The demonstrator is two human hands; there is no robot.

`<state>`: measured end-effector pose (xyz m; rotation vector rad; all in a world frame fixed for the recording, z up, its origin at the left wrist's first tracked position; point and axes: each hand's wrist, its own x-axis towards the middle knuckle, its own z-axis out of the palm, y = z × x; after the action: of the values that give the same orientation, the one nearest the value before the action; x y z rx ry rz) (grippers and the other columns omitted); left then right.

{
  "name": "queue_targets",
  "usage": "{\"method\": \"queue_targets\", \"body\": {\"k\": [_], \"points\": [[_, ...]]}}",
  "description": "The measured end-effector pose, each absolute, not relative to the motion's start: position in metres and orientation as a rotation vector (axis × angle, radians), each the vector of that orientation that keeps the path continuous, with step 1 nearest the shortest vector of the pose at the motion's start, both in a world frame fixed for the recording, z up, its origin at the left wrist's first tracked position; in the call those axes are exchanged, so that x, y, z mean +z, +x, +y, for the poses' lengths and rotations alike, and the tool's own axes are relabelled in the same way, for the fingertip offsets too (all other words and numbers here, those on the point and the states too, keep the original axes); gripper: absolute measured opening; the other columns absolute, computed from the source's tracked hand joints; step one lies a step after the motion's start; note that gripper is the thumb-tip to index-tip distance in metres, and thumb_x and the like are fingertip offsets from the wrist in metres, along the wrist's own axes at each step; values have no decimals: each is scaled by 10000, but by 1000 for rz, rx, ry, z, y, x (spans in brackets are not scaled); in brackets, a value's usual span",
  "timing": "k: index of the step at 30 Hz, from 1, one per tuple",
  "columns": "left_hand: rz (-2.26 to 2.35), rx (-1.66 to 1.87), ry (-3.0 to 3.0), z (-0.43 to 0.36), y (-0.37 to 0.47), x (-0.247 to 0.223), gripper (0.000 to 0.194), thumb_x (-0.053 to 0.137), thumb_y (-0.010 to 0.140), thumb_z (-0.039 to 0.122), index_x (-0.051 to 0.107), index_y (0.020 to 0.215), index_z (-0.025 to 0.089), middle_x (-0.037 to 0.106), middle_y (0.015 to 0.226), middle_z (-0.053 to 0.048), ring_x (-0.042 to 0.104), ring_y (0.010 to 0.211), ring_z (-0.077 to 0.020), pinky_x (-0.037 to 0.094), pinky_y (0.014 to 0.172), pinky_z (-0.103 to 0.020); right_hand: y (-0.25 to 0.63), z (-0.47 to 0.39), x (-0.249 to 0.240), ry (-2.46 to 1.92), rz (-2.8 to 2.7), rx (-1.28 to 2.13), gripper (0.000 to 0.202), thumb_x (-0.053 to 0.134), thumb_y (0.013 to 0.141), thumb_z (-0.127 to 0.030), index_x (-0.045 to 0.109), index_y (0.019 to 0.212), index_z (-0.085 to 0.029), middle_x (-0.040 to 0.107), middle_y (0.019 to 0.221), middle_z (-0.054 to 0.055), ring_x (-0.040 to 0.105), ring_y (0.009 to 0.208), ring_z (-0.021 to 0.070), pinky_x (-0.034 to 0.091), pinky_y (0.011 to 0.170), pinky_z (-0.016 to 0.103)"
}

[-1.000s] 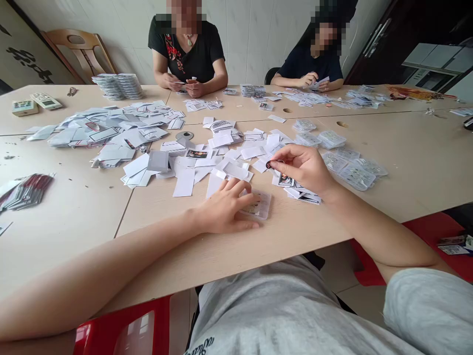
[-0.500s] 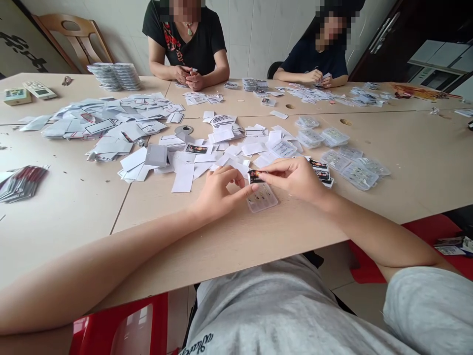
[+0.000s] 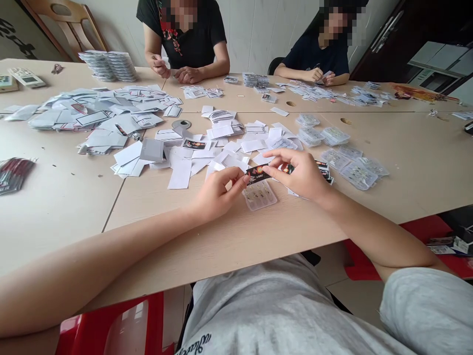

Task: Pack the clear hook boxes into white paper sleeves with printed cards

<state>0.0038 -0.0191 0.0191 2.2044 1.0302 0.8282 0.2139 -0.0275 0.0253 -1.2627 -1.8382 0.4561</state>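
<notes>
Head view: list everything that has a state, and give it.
Black printed strip, held up
Left hand, pinching it
Right hand, pinching it
Clear box, lying flat, small pieces inside
White cards, loosely strewn
Boxes at right, heaped
Packages at back left, stacked

I wear a light heather-grey T-shirt [image 3: 273,305], creased in front, with dark cursive lettering [image 3: 201,341] near left and a short, loose sleeve [image 3: 424,305] at right; my left hand [image 3: 221,194] and right hand [image 3: 301,175] are bare.
</notes>
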Motion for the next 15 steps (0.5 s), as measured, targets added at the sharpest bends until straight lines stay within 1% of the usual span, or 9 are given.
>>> {"method": "queue_targets", "body": {"k": [2,4,6,8,10,12,13,15], "points": [[1016,836,2223,-20,4,19,319,450,910,366,524,674,164,466,583,36,403,563,-88,333,561,-226,216,-27,27,-1269,-1905,466,243,660,766,-320,672,949,-159,693,719,26,584,650,135,433,635,262],[1010,823,2231,-19,4,19,325,439,913,383,528,689,165,487,602,30,420,579,-92,343,573,-229,219,-28,29,-1289,-1991,481,183,627,791,-338,663,793,-159,666,688,20,553,622,122,406,601,248],[1061,794,2251,-20,3,19,357,413,918,412,514,679,168,500,607,24,423,575,-97,342,568,-238,220,-28,31,-1302,-2046,494,219,585,818,-329,636,694,-156,624,647,10,508,586,108,371,561,239],[1162,749,2321,-21,2,19,393,392,916,462,502,674,173,508,611,15,429,579,-111,346,577,-257,220,-28,32,-1296,-2053,502,221,564,826,-302,605,666,-155,579,624,-1,469,570,99,348,547,235],[1265,694,2459,-23,2,18,430,404,882,553,514,706,176,539,665,-10,472,657,-151,383,652,-298,220,-27,31,-1293,-2038,513,206,560,819,-275,566,650,-158,538,611,-10,443,573,96,340,554,235],[1297,626,2612,-25,1,15,485,456,808,649,555,808,174,579,818,-57,504,818,-220,408,780,-375,222,-25,31,-1298,-2005,569,193,548,813,-251,532,642,-163,510,607,-15,433,584,98,338,564,237],[1282,584,2664,-25,2,13,529,489,767,680,573,890,172,576,908,-81,496,898,-255,404,836,-416,223,-23,30,-1292,-1977,629,180,533,812,-235,524,647,-165,503,608,-16,432,586,99,336,563,238],[1226,492,2689,-24,2,7,629,531,717,705,568,1061,180,532,1040,-111,465,997,-297,397,891,-470,226,-21,31,-1259,-1893,781,140,503,807,-202,534,675,-169,513,630,-13,436,584,98,338,554,237]]}}
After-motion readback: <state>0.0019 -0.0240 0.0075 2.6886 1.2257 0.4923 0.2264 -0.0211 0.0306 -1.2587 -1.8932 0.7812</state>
